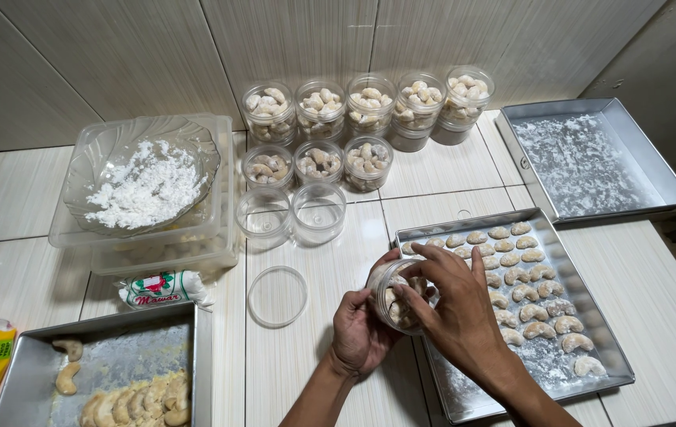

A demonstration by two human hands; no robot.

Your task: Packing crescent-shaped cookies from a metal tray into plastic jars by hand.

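Left hand (357, 332) fingers clamped on one jar (393, 299); right hand (452, 304) fingers at mouth, grip unclear. Eight filled jars (320, 111), two empty jars (318, 212), three trays (543, 360).

A single head-worn camera looks steeply down and forward at the tiled desk (314, 379), facing the wall behind it, close enough that only the forearms enter from the lower edge. The cookie tray (464, 399) sits just right of centre; a glass bowl (93, 158) lies far left of it, jars (369, 103) beyond it, and an empty tray (654, 170) behind-right.
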